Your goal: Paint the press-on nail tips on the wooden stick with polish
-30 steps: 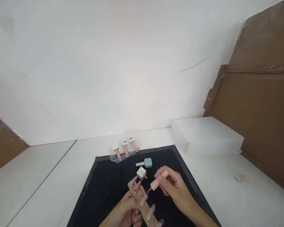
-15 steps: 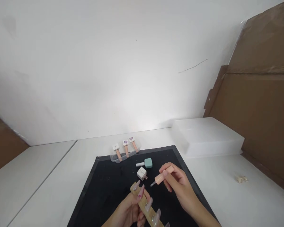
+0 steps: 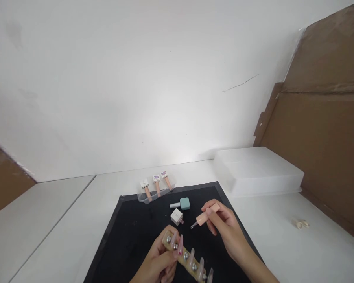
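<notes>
The left hand (image 3: 159, 263) is closed around a wooden strip (image 3: 185, 257) of false nail tips, held low over the near edge of the black mat (image 3: 129, 236). The wrist and the strip's far right end are cut off by the bottom of the frame. Metal studs are seen along the strip between the tips; how the tips are fastened cannot be made out. One tip is tinted pink, the others appear clear.

The right hand (image 3: 225, 228) is pinched on a peach polish brush cap (image 3: 208, 214), gripped between thumb and fingers, brush end pointed left and down. The brush tip (image 3: 192, 226) is held apart from the strip, near a white square bottle (image 3: 176, 216). The bristles are too small to resolve. The forearm is cut off at the lower edge.

The white bottle stands on the mat toward its far edge; whether it is open cannot be told. Just behind it a teal bottle (image 3: 184, 203) lies on its side. At the mat's far edge, three peach-handled bottles (image 3: 157, 184) lie in a clear tray (image 3: 153, 195); their labels are unreadable.

Bare mat is seen on the left half. White table (image 3: 283, 239) is open right of the mat, up to a small pale object (image 3: 301, 223) of unclear kind. A translucent box (image 3: 258, 169) occupies the far right corner, beside brown cardboard (image 3: 324, 129).
</notes>
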A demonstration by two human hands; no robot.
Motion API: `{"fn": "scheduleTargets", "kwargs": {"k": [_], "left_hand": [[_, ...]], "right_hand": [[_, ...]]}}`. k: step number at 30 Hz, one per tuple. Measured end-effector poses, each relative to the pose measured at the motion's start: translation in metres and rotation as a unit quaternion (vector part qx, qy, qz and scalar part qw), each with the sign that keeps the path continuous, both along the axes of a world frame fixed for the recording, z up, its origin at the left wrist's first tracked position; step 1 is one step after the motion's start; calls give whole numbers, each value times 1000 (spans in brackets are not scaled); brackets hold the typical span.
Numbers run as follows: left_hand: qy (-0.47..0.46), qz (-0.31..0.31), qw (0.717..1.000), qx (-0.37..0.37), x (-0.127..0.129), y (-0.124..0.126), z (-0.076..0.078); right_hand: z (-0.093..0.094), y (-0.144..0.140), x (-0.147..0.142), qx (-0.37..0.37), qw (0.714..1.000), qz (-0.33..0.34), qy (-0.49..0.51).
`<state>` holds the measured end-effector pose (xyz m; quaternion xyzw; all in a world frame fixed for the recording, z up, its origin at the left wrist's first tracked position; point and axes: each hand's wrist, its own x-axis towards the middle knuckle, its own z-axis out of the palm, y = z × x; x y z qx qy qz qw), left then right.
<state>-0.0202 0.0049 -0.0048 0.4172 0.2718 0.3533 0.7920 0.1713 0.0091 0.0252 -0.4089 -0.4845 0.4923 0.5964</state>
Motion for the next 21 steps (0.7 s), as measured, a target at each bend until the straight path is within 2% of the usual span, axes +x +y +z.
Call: {"fn": "scheduleTargets", "kwargs": {"k": [7, 15, 21], "left_hand": [[-91, 24, 996, 1, -3, -1, 1], [-86, 5, 996, -4, -1, -3, 4], [-43, 28, 998, 33, 2, -1, -4]], "right_hand": [[-4, 0, 1, 1, 1000, 6, -1], [-3, 0, 0, 0, 1000, 10, 8], [-2, -1, 1, 16, 999, 44, 10]]}}
